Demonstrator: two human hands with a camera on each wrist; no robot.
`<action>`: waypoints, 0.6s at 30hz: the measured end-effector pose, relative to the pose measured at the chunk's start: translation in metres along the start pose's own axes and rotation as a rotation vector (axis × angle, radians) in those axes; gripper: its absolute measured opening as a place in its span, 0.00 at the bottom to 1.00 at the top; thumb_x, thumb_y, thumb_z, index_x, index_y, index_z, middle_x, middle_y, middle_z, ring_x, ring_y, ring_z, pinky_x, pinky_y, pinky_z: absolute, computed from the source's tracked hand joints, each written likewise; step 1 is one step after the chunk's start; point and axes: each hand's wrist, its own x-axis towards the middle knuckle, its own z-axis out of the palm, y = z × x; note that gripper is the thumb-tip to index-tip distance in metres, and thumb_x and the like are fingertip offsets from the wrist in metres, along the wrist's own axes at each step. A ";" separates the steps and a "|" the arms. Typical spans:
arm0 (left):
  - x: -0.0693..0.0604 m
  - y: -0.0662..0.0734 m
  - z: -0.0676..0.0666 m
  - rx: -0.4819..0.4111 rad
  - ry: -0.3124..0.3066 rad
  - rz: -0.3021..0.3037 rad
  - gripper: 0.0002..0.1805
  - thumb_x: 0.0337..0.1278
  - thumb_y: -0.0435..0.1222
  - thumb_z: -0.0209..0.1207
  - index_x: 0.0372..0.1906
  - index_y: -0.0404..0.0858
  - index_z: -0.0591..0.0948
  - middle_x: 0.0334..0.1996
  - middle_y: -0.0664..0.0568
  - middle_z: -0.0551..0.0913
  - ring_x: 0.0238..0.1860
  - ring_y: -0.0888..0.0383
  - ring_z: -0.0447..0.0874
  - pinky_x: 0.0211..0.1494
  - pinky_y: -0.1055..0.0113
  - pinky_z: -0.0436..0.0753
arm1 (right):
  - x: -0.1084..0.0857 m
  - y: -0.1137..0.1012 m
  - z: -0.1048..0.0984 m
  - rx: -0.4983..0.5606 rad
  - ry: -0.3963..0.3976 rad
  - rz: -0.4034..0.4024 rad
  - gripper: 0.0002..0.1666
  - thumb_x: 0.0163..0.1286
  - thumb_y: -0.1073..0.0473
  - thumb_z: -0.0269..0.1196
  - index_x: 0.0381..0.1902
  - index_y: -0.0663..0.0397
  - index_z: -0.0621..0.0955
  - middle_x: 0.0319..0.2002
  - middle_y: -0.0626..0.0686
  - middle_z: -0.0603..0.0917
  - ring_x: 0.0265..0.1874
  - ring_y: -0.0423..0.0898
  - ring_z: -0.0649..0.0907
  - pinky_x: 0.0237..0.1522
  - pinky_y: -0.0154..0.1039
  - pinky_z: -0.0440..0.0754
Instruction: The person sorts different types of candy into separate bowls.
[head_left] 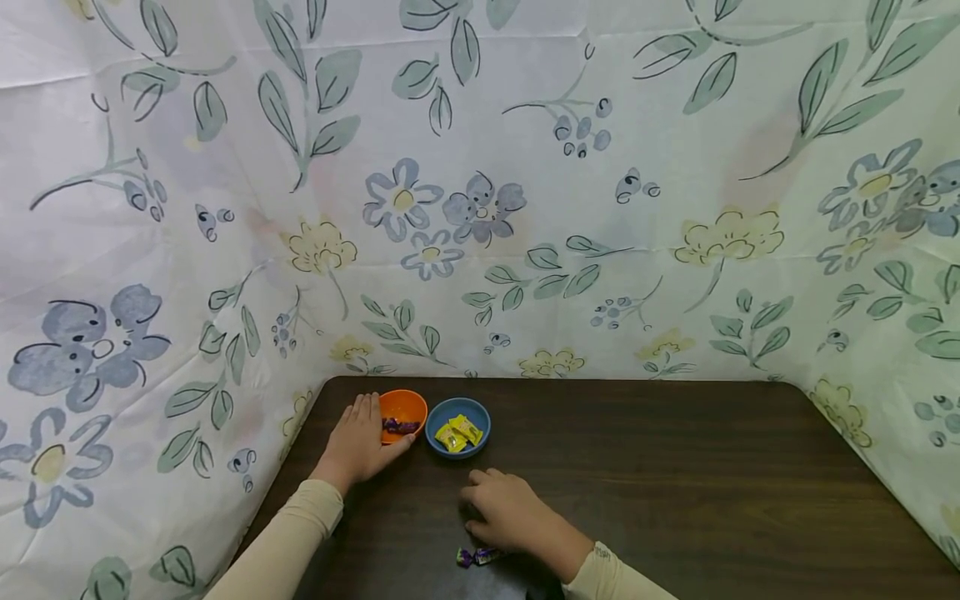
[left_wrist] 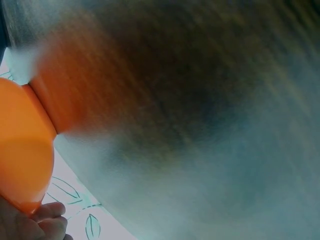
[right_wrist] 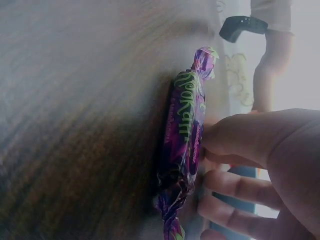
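Observation:
An orange bowl (head_left: 411, 402) stands near the table's far left corner with purple-wrapped candy (head_left: 400, 426) inside. My left hand (head_left: 360, 446) holds this bowl, fingers along its left side and thumb at the near rim. The left wrist view shows the bowl (left_wrist: 25, 145) with fingertips (left_wrist: 52, 220) against it. Touching close on its right, a blue bowl (head_left: 459, 451) contains yellow-wrapped candies (head_left: 459, 432). Over the table in front, my right hand (head_left: 510, 510) has loosely bent fingers and grips nothing. Just below that hand lies a purple-wrapped candy (right_wrist: 182, 130), partly hidden in the head view.
The dark wooden table (head_left: 675, 467) stretches far to the right. Floral cloth (head_left: 480, 317) hangs behind the table and along both sides. A dark object, only partly visible, is at the bottom edge beside the right wrist.

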 end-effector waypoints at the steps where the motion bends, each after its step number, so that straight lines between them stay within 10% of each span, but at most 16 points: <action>1: 0.000 0.000 0.000 0.000 0.000 0.000 0.66 0.65 0.75 0.49 0.79 0.18 0.58 0.78 0.22 0.62 0.80 0.28 0.61 0.84 0.36 0.60 | 0.000 0.000 0.000 0.001 0.000 0.000 0.13 0.68 0.45 0.75 0.48 0.36 0.88 0.44 0.40 0.81 0.39 0.38 0.78 0.38 0.39 0.83; 18: -0.001 0.002 -0.004 -0.004 -0.029 -0.007 0.66 0.65 0.76 0.48 0.80 0.19 0.57 0.79 0.23 0.61 0.80 0.28 0.60 0.84 0.37 0.59 | -0.008 -0.004 0.003 0.092 -0.031 -0.016 0.12 0.72 0.39 0.69 0.44 0.36 0.87 0.36 0.38 0.75 0.31 0.34 0.74 0.28 0.35 0.76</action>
